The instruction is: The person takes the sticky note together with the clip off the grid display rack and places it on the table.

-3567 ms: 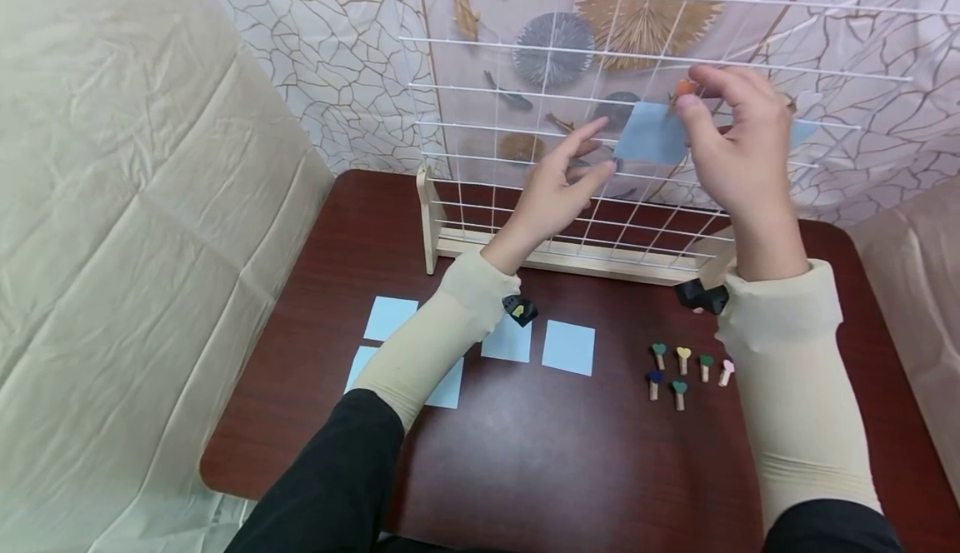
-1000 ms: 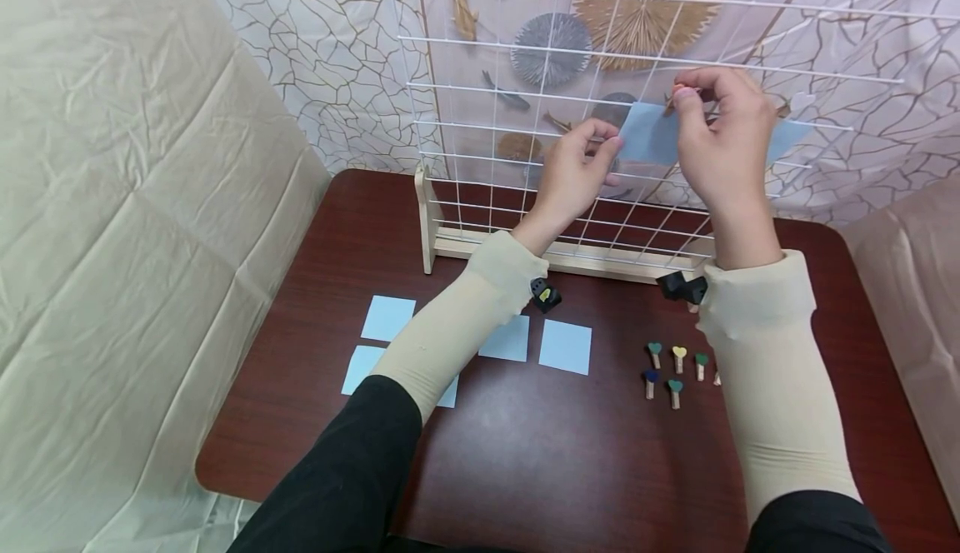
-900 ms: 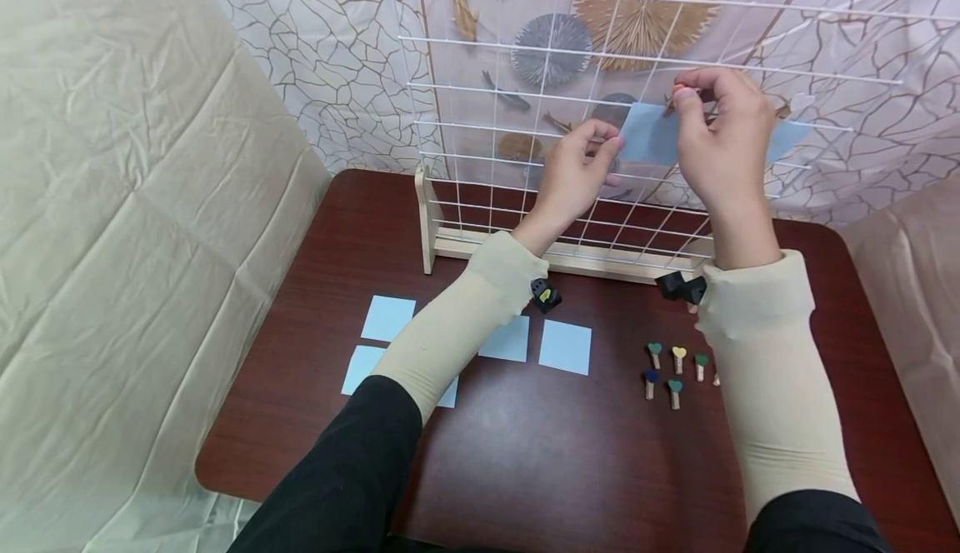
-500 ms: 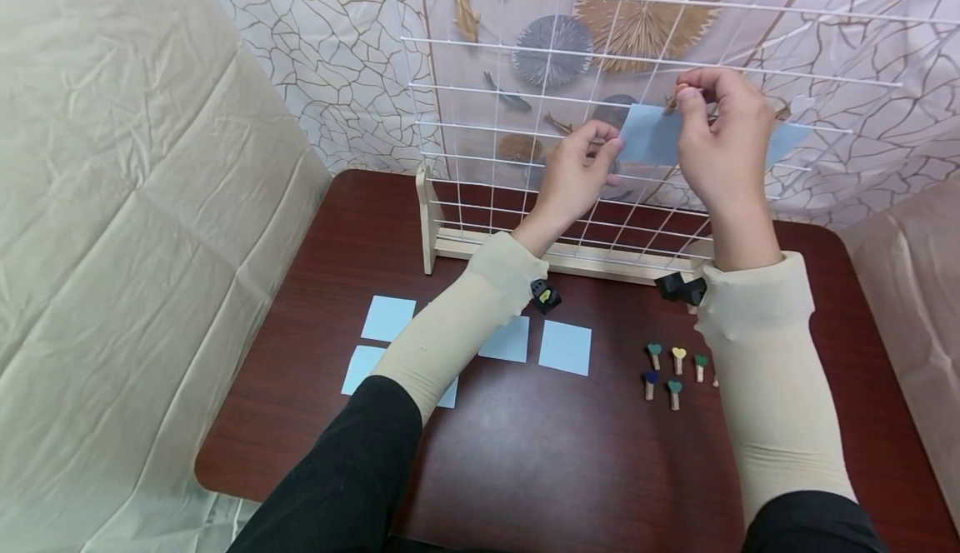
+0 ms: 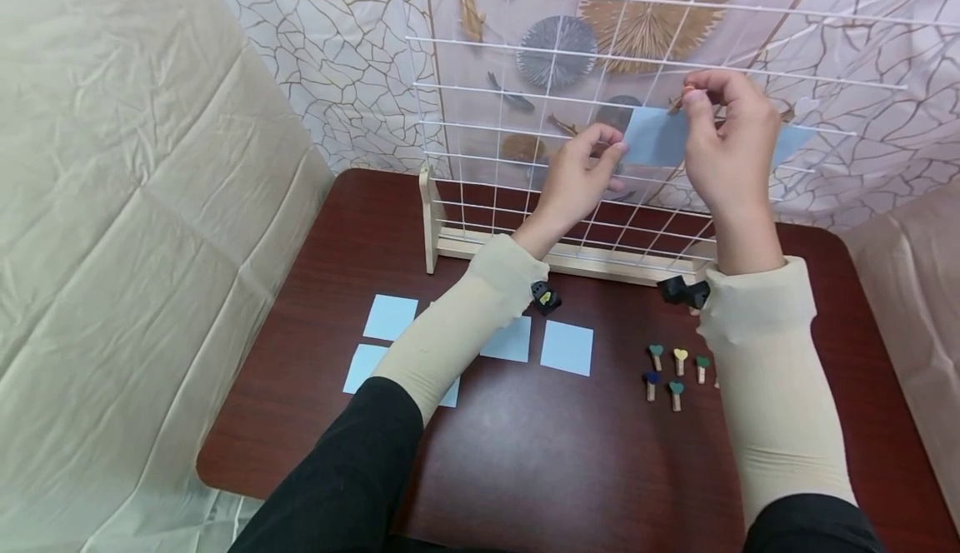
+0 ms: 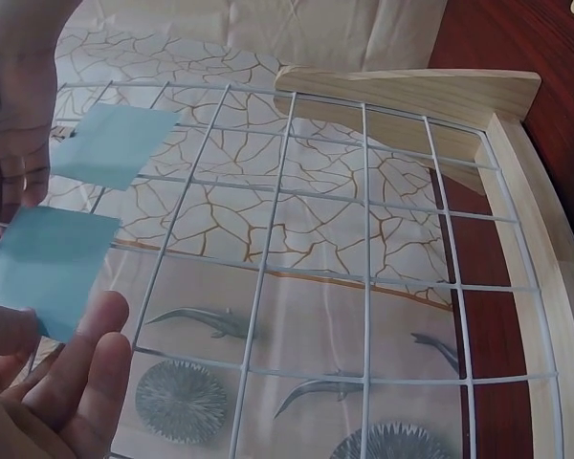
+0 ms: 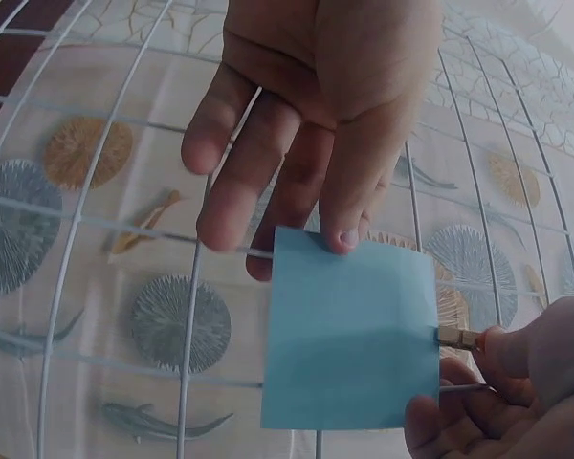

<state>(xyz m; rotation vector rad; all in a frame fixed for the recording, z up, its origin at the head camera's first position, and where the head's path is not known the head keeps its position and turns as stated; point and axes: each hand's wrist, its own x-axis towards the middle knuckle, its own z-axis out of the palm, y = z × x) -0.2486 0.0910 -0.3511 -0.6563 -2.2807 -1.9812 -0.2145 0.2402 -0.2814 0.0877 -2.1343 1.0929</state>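
My right hand pinches a small wooden clothespin with an orange top, at the upper edge of a light blue square of paper. That paper lies against a white wire grid. My left hand pinches the paper's left edge between thumb and fingers; the right wrist view shows the thumb on its front. A second blue paper hangs on the grid farther right, under a clothespin with a white heart, partly hidden behind my right hand.
The grid stands in a wooden base on a dark red-brown table. Several blue papers lie at the left and middle, partly beneath my left forearm. Several heart-topped clothespins lie at the right, near my right forearm.
Since the oldest frame my left hand has moved right and taken hold of the paper's left edge. My right hand has shifted slightly left with the clothespin. Over the last second both hands hold nearly still.
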